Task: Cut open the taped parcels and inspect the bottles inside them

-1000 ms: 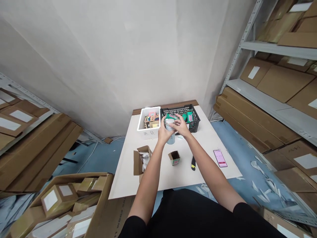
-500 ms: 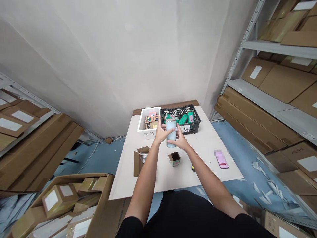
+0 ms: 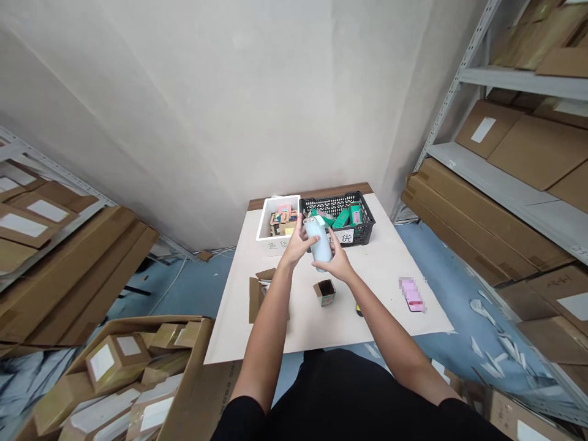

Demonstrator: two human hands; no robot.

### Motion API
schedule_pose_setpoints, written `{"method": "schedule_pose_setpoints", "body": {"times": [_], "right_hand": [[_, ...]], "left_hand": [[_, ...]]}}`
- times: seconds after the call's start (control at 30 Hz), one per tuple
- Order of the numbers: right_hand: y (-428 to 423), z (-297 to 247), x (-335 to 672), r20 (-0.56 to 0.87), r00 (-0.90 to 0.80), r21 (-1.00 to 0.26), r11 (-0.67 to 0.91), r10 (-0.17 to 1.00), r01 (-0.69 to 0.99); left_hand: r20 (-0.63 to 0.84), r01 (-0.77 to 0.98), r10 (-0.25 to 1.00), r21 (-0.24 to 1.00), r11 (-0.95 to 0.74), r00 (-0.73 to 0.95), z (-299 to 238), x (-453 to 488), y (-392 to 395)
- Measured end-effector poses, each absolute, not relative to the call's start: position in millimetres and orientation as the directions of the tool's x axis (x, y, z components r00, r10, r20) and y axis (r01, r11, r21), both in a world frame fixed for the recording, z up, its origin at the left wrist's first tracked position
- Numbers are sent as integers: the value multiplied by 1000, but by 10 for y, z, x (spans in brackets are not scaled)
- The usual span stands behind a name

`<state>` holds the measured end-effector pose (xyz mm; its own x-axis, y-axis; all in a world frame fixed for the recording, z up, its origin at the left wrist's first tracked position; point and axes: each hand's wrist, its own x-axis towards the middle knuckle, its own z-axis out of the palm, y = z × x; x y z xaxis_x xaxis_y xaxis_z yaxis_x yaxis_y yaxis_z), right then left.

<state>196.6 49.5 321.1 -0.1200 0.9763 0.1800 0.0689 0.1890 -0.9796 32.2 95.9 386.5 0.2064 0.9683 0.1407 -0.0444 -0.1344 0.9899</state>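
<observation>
A pale blue tumbler is held above the table between both hands, leaning a little to the left at its top. My left hand grips its left side near the top. On its lower right side, my right hand is closed around it. Below the hands, a small open carton stands on the table with a dark inside. An opened brown cardboard box sits by my left forearm, which partly hides it.
At the table's back stand a white bin with small boxes and a black crate with green boxes. A phone lies right on the table. A large carton of parcels is at lower left. Loaded shelves flank both sides.
The tumbler has tipped from upright to a leftward lean, turned by both hands. The view has shifted slightly.
</observation>
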Motion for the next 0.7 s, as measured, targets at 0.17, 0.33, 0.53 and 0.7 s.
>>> {"method": "schedule_pose_setpoints", "body": {"times": [0.17, 0.33, 0.53, 0.7], "right_hand": [[447, 3173, 1938, 178, -95, -982, 183, 979, 48], [429, 3096, 1906, 173, -72, -985, 173, 982, 2], [399, 3065, 1872, 171, -87, -985, 174, 981, 23], [381, 3039, 1883, 152, -15, -986, 153, 988, 60]], "left_hand": [[109, -37, 981, 994, -105, 159, 3808, 309, 995], [81, -71, 979, 995, -68, 188, 3726, 307, 1008], [51, -77, 991, 996, -42, 123, 3725, 381, 971], [135, -78, 984, 989, -127, 116, 3758, 390, 963]]}}
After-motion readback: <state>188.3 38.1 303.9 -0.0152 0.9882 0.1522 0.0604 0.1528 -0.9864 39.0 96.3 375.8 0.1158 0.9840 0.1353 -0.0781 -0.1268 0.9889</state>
